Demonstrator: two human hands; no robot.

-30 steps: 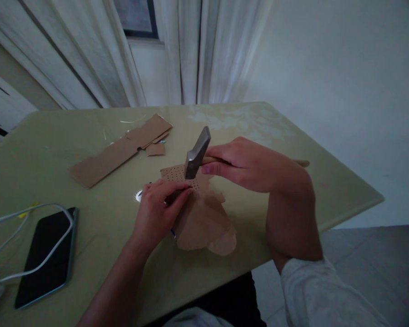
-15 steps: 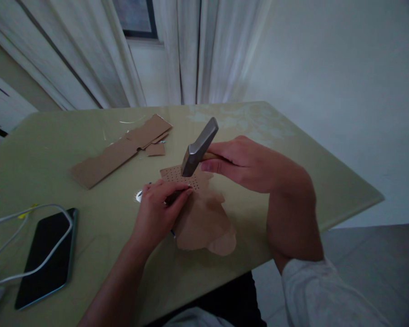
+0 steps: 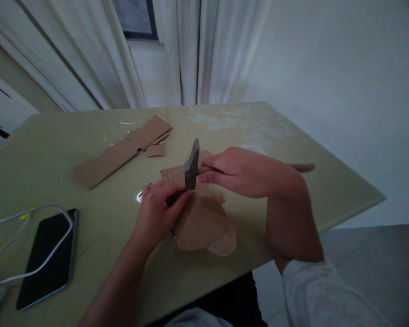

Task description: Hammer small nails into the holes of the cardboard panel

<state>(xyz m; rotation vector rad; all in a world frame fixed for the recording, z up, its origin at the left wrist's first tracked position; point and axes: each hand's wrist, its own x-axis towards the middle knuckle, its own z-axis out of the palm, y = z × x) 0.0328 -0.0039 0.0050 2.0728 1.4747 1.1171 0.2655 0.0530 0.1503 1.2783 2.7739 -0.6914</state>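
Observation:
My right hand (image 3: 245, 172) grips the wooden handle of a hammer (image 3: 192, 164) close behind its grey metal head. The head hangs just above the fingertips of my left hand (image 3: 158, 211). My left hand pinches a small thin tool upright against a brown cardboard piece (image 3: 204, 218); most of the tool is hidden by my fingers. The cardboard lies flat on the olive-green table (image 3: 293, 150), and its far end carries rows of small punched holes.
A long strip of cardboard (image 3: 112, 156) and small scraps lie farther back on the left. A black phone (image 3: 46, 256) lies at the near left with a white cable (image 3: 23, 240) looped over it. White curtains hang behind the table. The table's right edge drops to a grey floor.
The hammer head rose and tilted back half a second ago, and has now swung down onto the tool at my left fingertips. My left hand stayed put.

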